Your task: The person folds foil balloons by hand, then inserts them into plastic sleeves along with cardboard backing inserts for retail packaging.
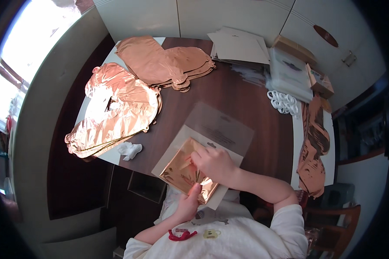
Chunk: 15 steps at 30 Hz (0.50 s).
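A folded rose-gold foil balloon (177, 170) lies on a pale backing card (221, 196) at the table's near edge. My left hand (188, 203) grips the lower edge, thumb on top of the foil and fingers hidden beneath. Bent over the foil from the right is my right hand (215, 164), its fingers closed and touching the foil's upper part; the fingertips are partly hidden. Beyond the card, a clear plastic sleeve (222, 122) with a hang hole lies flat on the dark table and meets the card's far edge.
Flat foil balloons (134, 110) spread at the left, with another stack (153, 64) behind. A crumpled white tissue (129, 150) lies near them. Pale cards (240, 45), a plastic-wrapped pack (289, 73), white rings (283, 102) and a curved foil piece (314, 151) line the back and right.
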### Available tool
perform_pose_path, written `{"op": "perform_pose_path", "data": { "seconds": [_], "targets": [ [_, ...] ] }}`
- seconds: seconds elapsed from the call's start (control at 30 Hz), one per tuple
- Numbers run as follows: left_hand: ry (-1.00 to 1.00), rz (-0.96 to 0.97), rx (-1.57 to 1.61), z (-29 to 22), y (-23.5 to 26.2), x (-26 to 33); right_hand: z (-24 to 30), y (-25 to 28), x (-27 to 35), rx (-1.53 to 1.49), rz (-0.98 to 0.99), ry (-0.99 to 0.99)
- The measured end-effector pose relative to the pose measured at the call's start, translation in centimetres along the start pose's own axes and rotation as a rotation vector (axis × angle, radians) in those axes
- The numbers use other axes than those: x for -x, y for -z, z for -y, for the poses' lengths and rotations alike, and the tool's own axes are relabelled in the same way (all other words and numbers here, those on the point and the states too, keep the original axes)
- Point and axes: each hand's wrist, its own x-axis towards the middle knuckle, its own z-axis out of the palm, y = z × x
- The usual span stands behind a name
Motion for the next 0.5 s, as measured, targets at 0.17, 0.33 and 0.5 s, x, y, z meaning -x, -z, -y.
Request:
{"op": "perform_pose_path", "data": {
  "seconds": [0.17,0.33,0.5],
  "targets": [
    [-0.030,0.007,0.106,0.3,-1.2,0.3,1.4,0.3,0.6,0.032,-0.001,0.048],
    [0.182,0.217,-0.090,-0.4,1.8,0.7,1.4,0.4,1.8,-0.022,-0.009,0.025],
    [0.021,0.101,-0.141,-0.8,4.2,1.2,1.6,0.1,3.2,0.052,0.027,-0.012]
  ]
}}
